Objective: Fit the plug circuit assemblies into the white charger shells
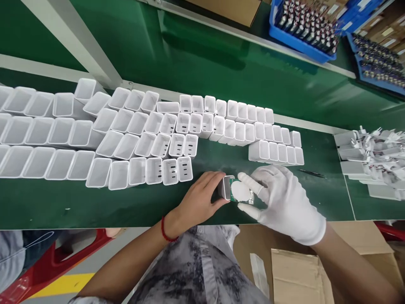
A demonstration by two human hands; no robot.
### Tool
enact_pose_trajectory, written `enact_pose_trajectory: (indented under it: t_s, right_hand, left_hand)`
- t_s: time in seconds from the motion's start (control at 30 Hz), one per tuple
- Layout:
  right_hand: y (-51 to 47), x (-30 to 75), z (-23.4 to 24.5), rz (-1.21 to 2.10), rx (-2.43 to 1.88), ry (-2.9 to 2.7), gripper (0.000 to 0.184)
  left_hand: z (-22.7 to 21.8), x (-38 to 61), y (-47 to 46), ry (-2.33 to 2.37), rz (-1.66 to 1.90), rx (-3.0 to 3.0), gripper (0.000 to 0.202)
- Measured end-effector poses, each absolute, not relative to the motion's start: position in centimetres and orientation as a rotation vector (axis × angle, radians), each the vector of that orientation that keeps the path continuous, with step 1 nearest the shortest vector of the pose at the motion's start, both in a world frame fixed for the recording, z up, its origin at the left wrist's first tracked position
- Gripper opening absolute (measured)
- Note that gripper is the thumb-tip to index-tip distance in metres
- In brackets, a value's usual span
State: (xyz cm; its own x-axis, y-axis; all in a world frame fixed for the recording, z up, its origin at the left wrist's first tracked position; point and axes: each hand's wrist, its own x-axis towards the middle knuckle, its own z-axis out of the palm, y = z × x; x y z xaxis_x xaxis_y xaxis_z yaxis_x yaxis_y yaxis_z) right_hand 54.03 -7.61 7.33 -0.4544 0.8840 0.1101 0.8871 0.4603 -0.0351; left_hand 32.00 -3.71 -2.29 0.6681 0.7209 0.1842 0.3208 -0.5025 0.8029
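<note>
My bare left hand (202, 196) grips a white plastic housing (225, 188) by its sides, its open end turned to the right. At that opening sits a green circuit board (233, 195) with a white rounded piece (241, 191) on its face. Whether the board's far end is inside the housing is hard to see. My right hand (281, 198), in a white glove, holds the board's right end, forefinger above and thumb below. Just past the hands stands a short row of white housings (259, 152), open ends up.
Many more white housings (120, 147) stand in rows along the green bench (215, 158). A dark thin tool (311, 173) lies right of my glove. White parts with cables (379, 156) are piled far right. Blue trays (297, 42) of components sit on the shelf above; cardboard (300, 274) is below.
</note>
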Motion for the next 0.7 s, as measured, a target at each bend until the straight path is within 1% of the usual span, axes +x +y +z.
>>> enact_pose_trajectory:
  t_s: [0.07,0.17,0.23,0.37,0.57,0.7]
  right_hand:
    - [-7.1,53.3,7.9,-0.062,-1.565,-2.66,0.047]
    - [-6.2,52.6,8.9,-0.012,-1.577,-2.777,0.022]
    - [-5.7,52.1,9.5,-0.061,-1.57,-2.832,0.012]
    - [-5.0,51.2,10.1,-0.209,-1.559,-2.909,0.017]
    - [-4.6,51.0,10.2,-0.224,-1.513,-3.026,0.025]
    - [-4.2,50.9,10.1,-0.25,-1.489,-3.045,0.023]
  left_hand:
    - [-2.3,32.0,-3.6,0.795,0.658,2.095,0.06]
    - [-2.2,32.0,-3.5,0.798,0.652,2.076,0.06]
    - [-2.3,32.0,-3.4,0.793,0.643,2.069,0.061]
    - [-2.3,32.0,-3.3,0.769,0.636,2.076,0.061]
    - [-2.2,32.1,-3.2,0.753,0.643,2.079,0.056]
    - [-2.1,32.1,-3.2,0.75,0.635,2.068,0.057]
